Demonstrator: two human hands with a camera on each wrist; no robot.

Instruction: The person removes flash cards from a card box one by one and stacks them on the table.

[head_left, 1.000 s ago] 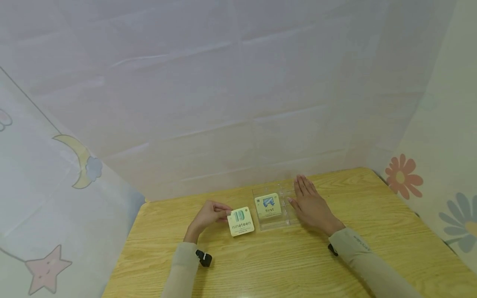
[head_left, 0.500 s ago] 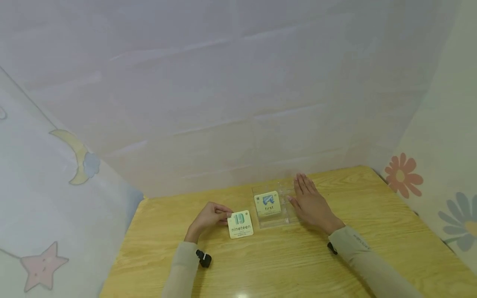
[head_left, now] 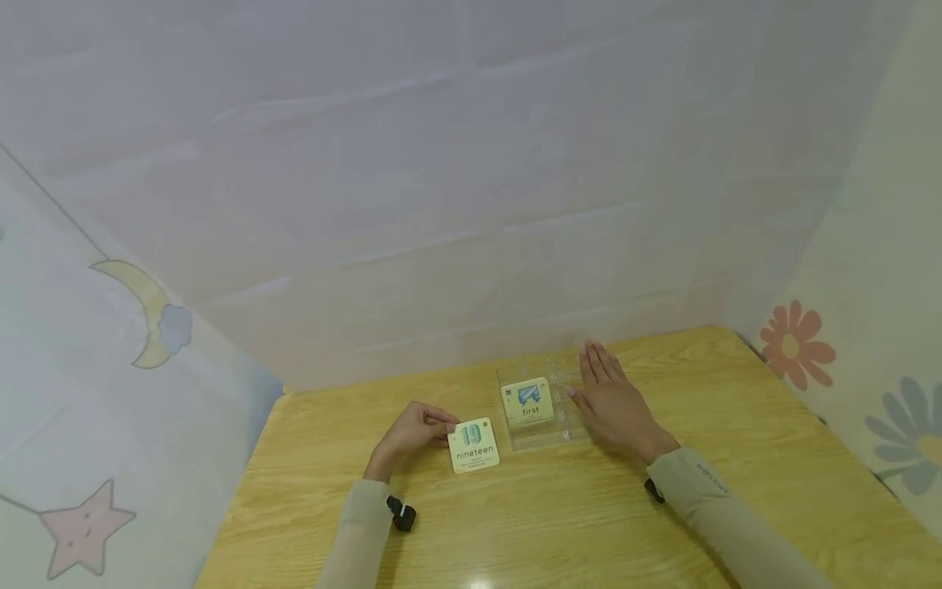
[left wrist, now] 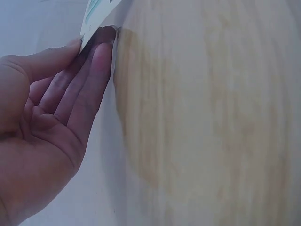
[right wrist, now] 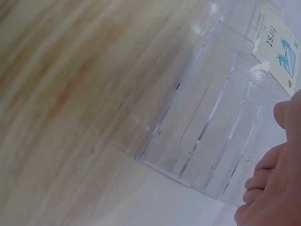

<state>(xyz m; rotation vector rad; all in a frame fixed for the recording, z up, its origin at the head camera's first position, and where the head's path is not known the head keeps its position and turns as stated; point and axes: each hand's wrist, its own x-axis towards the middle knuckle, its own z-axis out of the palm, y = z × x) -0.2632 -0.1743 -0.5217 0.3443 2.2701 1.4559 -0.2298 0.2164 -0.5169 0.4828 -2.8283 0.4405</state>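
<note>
My left hand (head_left: 412, 432) pinches a square flash card (head_left: 474, 450) at its upper left corner, thumb on the printed face and fingers behind. The card reads "nineteen" below a green 19. In the left wrist view only a corner of this card (left wrist: 96, 21) shows above the fingertips. To its right sits a clear plastic divided box (head_left: 540, 443). A second card (head_left: 528, 401), marked "first" with a blue ribbon picture, leans in the box's left part. My right hand (head_left: 616, 409) lies with fingers extended along the box's right side; the right wrist view shows its fingers (right wrist: 261, 181) against the clear dividers.
The wooden table (head_left: 515, 523) ends at a pale cloth backdrop (head_left: 412, 327) just behind the box. Printed side cloths, one with a moon (head_left: 150, 311) and one with flowers (head_left: 791, 348), flank the table.
The "nineteen" card has shifted slightly toward the table's front and turned a little straighter in my left hand. My right hand and the box keep their places.
</note>
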